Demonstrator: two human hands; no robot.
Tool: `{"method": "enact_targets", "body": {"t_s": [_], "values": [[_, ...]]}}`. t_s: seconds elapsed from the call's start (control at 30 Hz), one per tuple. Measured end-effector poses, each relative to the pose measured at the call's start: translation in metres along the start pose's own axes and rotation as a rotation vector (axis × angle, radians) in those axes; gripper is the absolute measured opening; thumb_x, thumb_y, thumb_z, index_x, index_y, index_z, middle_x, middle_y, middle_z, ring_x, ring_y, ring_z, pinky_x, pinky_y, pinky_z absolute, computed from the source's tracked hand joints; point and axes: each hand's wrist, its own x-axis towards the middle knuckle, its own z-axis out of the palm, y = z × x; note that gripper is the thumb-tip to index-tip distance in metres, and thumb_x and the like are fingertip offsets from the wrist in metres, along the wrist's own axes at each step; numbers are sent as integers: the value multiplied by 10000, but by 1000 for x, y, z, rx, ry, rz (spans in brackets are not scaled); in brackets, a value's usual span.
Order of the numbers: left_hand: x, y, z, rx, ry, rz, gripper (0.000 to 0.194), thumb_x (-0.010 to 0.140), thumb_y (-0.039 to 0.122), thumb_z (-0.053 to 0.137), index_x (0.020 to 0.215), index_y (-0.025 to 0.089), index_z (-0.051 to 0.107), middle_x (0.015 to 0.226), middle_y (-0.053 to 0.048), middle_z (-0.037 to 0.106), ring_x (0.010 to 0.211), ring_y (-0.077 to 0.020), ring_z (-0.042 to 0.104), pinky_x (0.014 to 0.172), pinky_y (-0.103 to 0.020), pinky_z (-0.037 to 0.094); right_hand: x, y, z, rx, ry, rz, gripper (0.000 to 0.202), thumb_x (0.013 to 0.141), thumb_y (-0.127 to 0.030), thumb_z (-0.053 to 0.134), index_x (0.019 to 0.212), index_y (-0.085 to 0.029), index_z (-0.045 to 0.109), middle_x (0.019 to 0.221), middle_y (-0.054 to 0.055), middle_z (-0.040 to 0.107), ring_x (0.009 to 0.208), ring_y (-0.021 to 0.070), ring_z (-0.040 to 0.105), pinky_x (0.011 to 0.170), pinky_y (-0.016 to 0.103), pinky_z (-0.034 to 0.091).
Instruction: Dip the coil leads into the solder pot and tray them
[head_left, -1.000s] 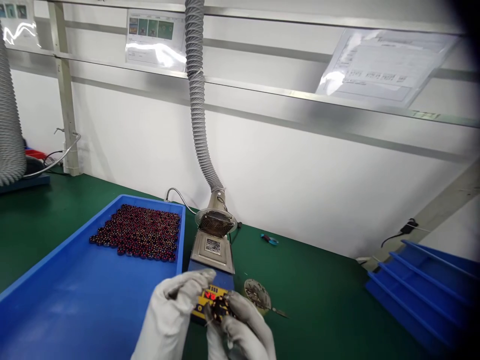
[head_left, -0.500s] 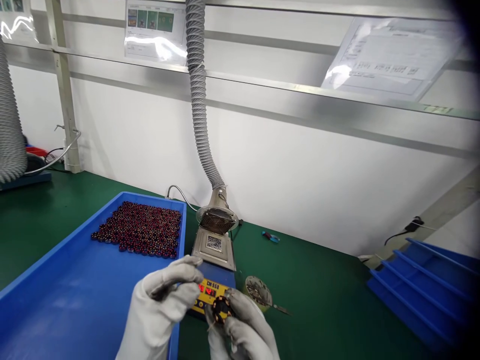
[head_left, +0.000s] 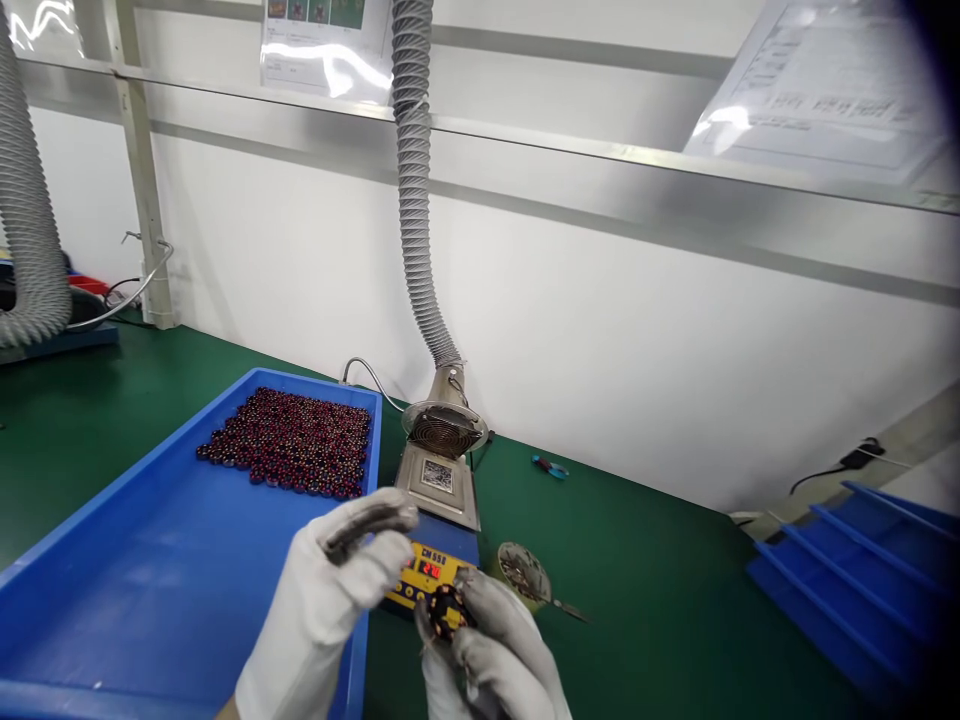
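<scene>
My right hand [head_left: 499,640], in a grey-white glove, grips a small ring-shaped wound motor stator [head_left: 448,612] between thumb and fingers. Copper-coloured windings show around its dark ring, and thin wire ends hang below it. To its left is my left hand [head_left: 330,580], also gloved, with darkened fingertips. Its index finger and thumb are bent toward each other with a gap between them, and no object shows there. Just behind both hands stands a solder pot [head_left: 435,550] with a yellow front panel and a red lit display.
A blue tray [head_left: 187,580] on the left bears many similar stators [head_left: 300,440]. A fume hood [head_left: 446,425] on a grey hose [head_left: 416,200] hangs over the pot. A round tin [head_left: 525,575] with a flat tool, small cutters [head_left: 550,467] and blue trays [head_left: 840,590] are to the right.
The view has shifted slightly, so the scene sits further right and higher. My left index finger and thumb have come closer together. My right hand keeps the stator in about the same place.
</scene>
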Motion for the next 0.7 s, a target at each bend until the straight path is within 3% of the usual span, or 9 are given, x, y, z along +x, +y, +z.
{"method": "enact_targets", "body": {"t_s": [0.07,0.17,0.37,0.47,0.53,0.6,0.7], "values": [[-3,2,5,93,-78,-74,278,510,160,747,783,133,705,708,-55,685,516,-117,559,459,-182,447,0,0,-1,-8,-40,-22,224,654,-36,690,758,-183,557,943,56,657,836,222,648,702,355,560],[-7,3,13,94,-106,-99,113,548,142,740,645,132,684,636,-25,660,580,-119,573,542,-175,472,1,1,-1,-8,-80,-71,218,676,-25,654,792,-190,573,943,45,664,843,215,648,711,347,553],[-2,-3,2,-203,95,47,173,565,204,784,717,187,703,721,-9,713,674,-137,660,671,-170,525,-2,-1,3,-39,-15,5,247,654,-17,678,781,-199,569,923,29,641,803,202,642,738,378,549],[1,-2,-8,-187,168,91,217,549,244,802,743,211,710,738,-13,721,673,-150,670,658,-178,538,-5,-3,4,-10,34,113,265,657,1,669,774,-209,558,937,32,630,820,199,634,751,384,542],[0,1,-14,-68,167,104,200,577,256,781,759,217,711,751,-16,720,663,-148,666,634,-172,536,-4,1,1,45,49,169,262,668,-2,658,794,-208,559,940,45,630,837,193,636,726,344,546],[-4,5,-22,177,110,143,137,627,255,745,755,222,708,821,-24,717,736,-154,664,664,-166,528,1,12,-6,121,-19,244,254,677,-21,655,831,-205,571,935,58,642,847,187,644,688,291,552],[-11,-1,-45,704,-181,315,97,696,236,679,787,250,708,927,-32,697,896,-178,635,776,-197,505,20,39,-18,235,-242,445,201,661,-94,685,813,-207,617,877,59,681,824,194,660,662,270,554]]}}
